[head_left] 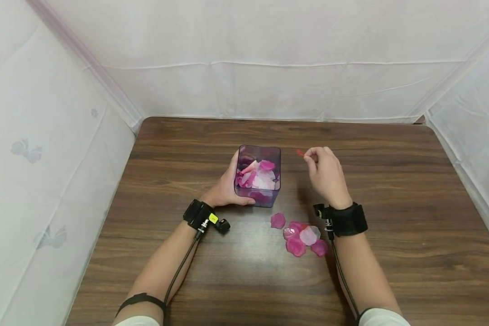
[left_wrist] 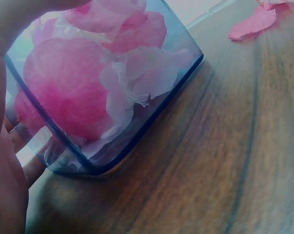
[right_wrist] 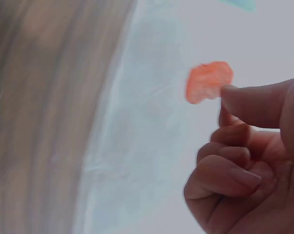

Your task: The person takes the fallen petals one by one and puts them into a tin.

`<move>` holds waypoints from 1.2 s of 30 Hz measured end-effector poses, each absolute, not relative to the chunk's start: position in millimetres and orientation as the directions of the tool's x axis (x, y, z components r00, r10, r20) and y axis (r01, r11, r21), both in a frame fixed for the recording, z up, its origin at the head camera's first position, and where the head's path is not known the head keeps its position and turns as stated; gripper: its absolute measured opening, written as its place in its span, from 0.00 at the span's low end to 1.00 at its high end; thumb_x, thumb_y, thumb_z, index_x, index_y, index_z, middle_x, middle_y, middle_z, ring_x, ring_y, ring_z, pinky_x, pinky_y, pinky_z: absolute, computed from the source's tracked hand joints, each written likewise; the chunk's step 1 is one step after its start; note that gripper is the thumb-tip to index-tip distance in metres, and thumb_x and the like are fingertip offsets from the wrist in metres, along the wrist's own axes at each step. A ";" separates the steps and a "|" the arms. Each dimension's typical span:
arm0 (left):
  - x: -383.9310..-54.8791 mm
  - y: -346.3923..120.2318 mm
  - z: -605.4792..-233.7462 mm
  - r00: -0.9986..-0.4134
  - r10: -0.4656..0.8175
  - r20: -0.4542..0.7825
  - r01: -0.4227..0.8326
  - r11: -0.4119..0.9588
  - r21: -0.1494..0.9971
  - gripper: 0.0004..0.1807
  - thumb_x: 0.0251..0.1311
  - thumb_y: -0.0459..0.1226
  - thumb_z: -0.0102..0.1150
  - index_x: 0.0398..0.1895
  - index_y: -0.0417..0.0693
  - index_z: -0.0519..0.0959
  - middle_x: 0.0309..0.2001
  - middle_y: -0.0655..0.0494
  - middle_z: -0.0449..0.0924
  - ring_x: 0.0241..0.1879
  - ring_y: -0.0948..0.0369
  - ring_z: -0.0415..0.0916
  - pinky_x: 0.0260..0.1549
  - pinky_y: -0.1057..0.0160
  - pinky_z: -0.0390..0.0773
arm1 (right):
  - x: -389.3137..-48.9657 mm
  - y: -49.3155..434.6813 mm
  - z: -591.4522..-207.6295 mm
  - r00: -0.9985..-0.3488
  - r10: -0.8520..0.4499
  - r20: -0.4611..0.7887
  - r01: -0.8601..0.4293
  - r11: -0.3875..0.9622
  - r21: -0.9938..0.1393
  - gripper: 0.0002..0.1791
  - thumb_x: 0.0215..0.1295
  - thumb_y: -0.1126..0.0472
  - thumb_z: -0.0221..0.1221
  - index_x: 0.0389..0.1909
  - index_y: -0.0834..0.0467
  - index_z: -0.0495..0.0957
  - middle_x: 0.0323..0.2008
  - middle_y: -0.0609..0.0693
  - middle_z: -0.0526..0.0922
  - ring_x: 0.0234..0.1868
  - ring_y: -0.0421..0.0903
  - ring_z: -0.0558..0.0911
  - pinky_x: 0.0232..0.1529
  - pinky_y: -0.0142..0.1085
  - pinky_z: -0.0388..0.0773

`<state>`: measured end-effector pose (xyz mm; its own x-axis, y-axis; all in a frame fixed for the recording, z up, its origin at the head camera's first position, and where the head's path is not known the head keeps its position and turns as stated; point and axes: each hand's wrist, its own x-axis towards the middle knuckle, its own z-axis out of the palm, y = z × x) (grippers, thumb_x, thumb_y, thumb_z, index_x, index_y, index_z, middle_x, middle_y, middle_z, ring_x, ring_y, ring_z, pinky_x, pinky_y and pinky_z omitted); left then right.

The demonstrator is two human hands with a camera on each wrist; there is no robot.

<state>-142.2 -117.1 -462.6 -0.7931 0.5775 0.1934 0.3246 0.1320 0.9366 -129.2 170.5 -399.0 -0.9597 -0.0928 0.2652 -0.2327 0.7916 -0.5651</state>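
Observation:
My left hand [head_left: 225, 188] grips a clear purple plastic box [head_left: 257, 198] from its left side, thumb across the near face and fingers behind. Pink and white petals [head_left: 264, 177] fill its lower part; the left wrist view shows a large pink petal [left_wrist: 64, 87] pressed against the wall. To the right of the box, my right hand [head_left: 329, 174] pinches an orange-red petal [right_wrist: 209, 82] between thumb and index finger, the other fingers curled in. In the head view this petal [head_left: 299, 153] shows as a thin red strip, apart from the box.
Several loose pink and whitish petals [head_left: 296, 247] lie in a small heap on the brown wooden table [head_left: 236, 285], in front of the box, with a single pink petal [head_left: 278, 220] just left of them. White sheeting [head_left: 244, 86] hangs behind the table and along both sides.

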 end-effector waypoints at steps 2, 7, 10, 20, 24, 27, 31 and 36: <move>-142.1 -115.9 -461.8 -0.795 0.575 0.193 0.325 0.135 0.936 0.76 0.38 0.32 0.82 0.80 0.51 0.31 0.73 0.38 0.54 0.71 0.48 0.58 0.70 0.47 0.59 | -123.2 159.6 -392.5 -0.938 -0.108 0.328 -0.289 0.765 -0.575 0.08 0.75 0.65 0.56 0.41 0.67 0.78 0.33 0.57 0.74 0.32 0.51 0.71 0.34 0.41 0.66; -141.9 -112.6 -461.1 -0.795 0.573 0.198 0.328 0.132 0.935 0.75 0.38 0.32 0.82 0.80 0.50 0.31 0.73 0.37 0.54 0.70 0.47 0.58 0.70 0.46 0.59 | -109.8 132.4 -387.1 -0.896 -0.179 0.407 -0.408 0.697 -0.590 0.04 0.71 0.65 0.61 0.40 0.64 0.80 0.31 0.54 0.72 0.30 0.48 0.70 0.32 0.37 0.66; -142.2 -110.6 -461.0 -0.792 0.575 0.204 0.327 0.118 0.938 0.75 0.38 0.30 0.82 0.80 0.49 0.32 0.72 0.37 0.55 0.69 0.48 0.59 0.69 0.47 0.60 | -103.9 117.9 -389.1 -0.885 -0.238 0.400 -0.446 0.681 -0.582 0.04 0.70 0.64 0.62 0.40 0.62 0.80 0.31 0.52 0.72 0.31 0.46 0.70 0.31 0.37 0.66; -144.2 -107.5 -461.7 -0.784 0.581 0.217 0.340 0.110 0.934 0.75 0.38 0.29 0.81 0.80 0.47 0.31 0.72 0.37 0.56 0.68 0.49 0.60 0.69 0.50 0.62 | -99.1 103.1 -390.1 -0.871 -0.284 0.401 -0.471 0.716 -0.516 0.04 0.68 0.63 0.64 0.38 0.61 0.83 0.30 0.50 0.72 0.33 0.46 0.69 0.31 0.37 0.68; -146.3 -107.8 -460.5 -0.779 0.587 0.220 0.338 0.097 0.936 0.74 0.38 0.29 0.80 0.80 0.46 0.31 0.71 0.36 0.56 0.67 0.48 0.61 0.68 0.48 0.62 | -99.5 105.2 -386.9 -0.866 -0.285 0.411 -0.480 0.704 -0.524 0.05 0.67 0.63 0.65 0.39 0.62 0.85 0.29 0.50 0.73 0.31 0.45 0.69 0.30 0.36 0.68; -146.2 -108.6 -460.7 -0.778 0.589 0.219 0.335 0.094 0.938 0.74 0.39 0.29 0.81 0.80 0.47 0.32 0.71 0.36 0.57 0.68 0.48 0.61 0.69 0.49 0.62 | -98.5 109.7 -383.1 -0.862 -0.272 0.428 -0.484 0.690 -0.538 0.06 0.68 0.64 0.64 0.41 0.63 0.86 0.29 0.50 0.73 0.30 0.45 0.71 0.31 0.36 0.69; -146.7 -109.0 -462.6 -0.773 0.596 0.216 0.324 0.079 0.943 0.74 0.39 0.29 0.81 0.80 0.49 0.31 0.71 0.37 0.56 0.67 0.49 0.62 0.69 0.50 0.62 | -96.4 123.8 -376.0 -0.855 -0.225 0.466 -0.482 0.676 -0.557 0.07 0.68 0.64 0.64 0.41 0.63 0.86 0.30 0.51 0.74 0.32 0.45 0.74 0.34 0.36 0.70; -155.5 -107.1 -480.3 -0.778 0.588 0.221 0.330 0.083 0.940 0.77 0.37 0.30 0.82 0.80 0.56 0.30 0.72 0.41 0.55 0.68 0.50 0.61 0.70 0.49 0.60 | -87.9 153.0 -371.7 -0.868 -0.172 0.466 -0.434 0.717 -0.545 0.05 0.64 0.65 0.68 0.38 0.62 0.86 0.30 0.51 0.76 0.32 0.45 0.74 0.35 0.35 0.68</move>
<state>-155.5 -107.1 -480.3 -0.7785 0.5875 0.2209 0.3297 0.0834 0.9404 -87.9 153.0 -371.7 -0.8680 -0.1717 0.4660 -0.4343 0.7174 -0.5447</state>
